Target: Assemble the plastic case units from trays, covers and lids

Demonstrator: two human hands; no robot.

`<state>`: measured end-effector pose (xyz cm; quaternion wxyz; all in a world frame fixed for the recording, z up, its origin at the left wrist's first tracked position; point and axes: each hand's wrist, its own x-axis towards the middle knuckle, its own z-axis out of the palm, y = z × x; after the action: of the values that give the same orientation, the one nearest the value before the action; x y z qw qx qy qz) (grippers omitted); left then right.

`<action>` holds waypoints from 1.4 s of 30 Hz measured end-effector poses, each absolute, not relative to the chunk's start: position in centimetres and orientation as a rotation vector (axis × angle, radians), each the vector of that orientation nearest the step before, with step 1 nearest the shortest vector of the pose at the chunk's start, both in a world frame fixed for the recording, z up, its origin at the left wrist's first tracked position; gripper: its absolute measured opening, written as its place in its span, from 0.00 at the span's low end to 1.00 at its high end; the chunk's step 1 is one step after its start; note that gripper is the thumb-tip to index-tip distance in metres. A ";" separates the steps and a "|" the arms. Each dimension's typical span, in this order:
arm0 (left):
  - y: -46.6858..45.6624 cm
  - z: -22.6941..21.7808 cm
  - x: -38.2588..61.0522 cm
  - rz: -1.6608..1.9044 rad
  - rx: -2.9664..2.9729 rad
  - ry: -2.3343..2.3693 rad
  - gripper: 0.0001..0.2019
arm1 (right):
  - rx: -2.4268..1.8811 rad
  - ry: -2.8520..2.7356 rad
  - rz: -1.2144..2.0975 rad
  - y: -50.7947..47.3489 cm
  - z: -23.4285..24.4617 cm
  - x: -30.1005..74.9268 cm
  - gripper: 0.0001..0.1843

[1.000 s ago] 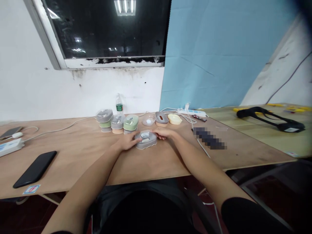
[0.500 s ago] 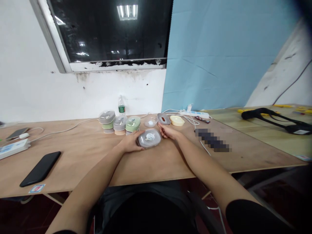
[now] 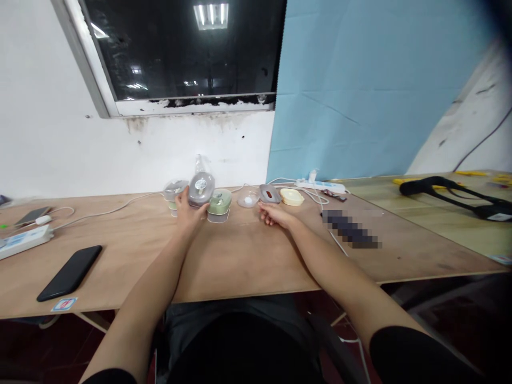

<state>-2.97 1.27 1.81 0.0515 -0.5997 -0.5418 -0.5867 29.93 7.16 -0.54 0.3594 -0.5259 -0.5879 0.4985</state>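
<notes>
My left hand [image 3: 190, 209] is closed around a small grey box [image 3: 201, 186] with a clear lid and a round white label. The box is tilted and raised at the middle of the stacked boxes, hiding most of what stands behind it. To its left is a stack with a grey-topped box [image 3: 175, 188]; to its right, a green-topped box [image 3: 220, 200] sits on a grey one. My right hand [image 3: 273, 214] rests on the table with its fingers curled, close to a grey dish [image 3: 269, 194]. Whether it pinches anything is hidden. Beside it lies a clear lid [image 3: 248, 199].
A pale yellow dish [image 3: 292, 197] lies right of the grey one. Behind are a power strip [image 3: 320, 186] with white cables and a clear bottle [image 3: 199, 162] against the wall. A black phone [image 3: 70, 273] and another power strip [image 3: 26, 241] lie on the left; a black frame [image 3: 456, 196] is far right.
My left hand has carried the grey box from the table's middle back and left to the stacks, tilting it up. My right hand has stayed in nearly the same place.
</notes>
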 end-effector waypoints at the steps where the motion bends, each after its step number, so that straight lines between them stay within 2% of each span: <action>1: 1.4 1.8 -3.2 -1.776 -1.776 -1.729 0.47 | -1.351 -1.517 1.287 7.2 -0.6 29.9 0.18; 6: 1.6 2.1 -3.3 -1.695 -1.629 -2.025 0.48 | -1.327 -1.521 1.300 7.5 -0.8 30.0 0.17; 10: 1.7 1.9 -3.2 -1.638 -1.633 -2.020 0.53 | -1.318 -1.452 1.247 7.5 -0.9 30.0 0.16; 12: 1.8 1.7 -3.2 -1.625 -1.645 -2.004 0.51 | -1.302 -1.407 1.183 7.6 -0.9 30.1 0.15; 16: 1.7 1.5 -3.4 -1.601 -1.697 -1.965 0.45 | -1.299 -1.300 0.902 8.2 -0.6 31.3 0.13; 22: 1.0 1.8 -3.6 -1.597 -1.669 -1.945 0.45 | -1.441 -1.279 0.287 9.8 -1.2 34.6 0.13; 24: 0.8 1.9 -3.7 -1.616 -1.646 -1.917 0.44 | -1.472 -1.263 0.185 10.3 -1.6 35.5 0.14; 32: 0.2 2.8 -3.7 -1.687 -1.610 -1.596 0.33 | -1.754 -1.294 0.222 10.9 -2.4 36.4 0.24; 38: -0.8 2.9 -2.0 -1.700 -1.757 -1.358 0.28 | -1.776 -1.315 0.091 11.2 -2.4 36.7 0.21; 42: -1.7 2.4 0.1 -1.575 -2.008 -1.263 0.21 | -1.762 -1.389 0.022 12.0 -3.0 37.4 0.22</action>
<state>0.08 -1.72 2.43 0.1468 -0.6976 -0.4388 -0.5471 37.40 11.99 -2.96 0.4340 -0.7076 -0.5575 0.0087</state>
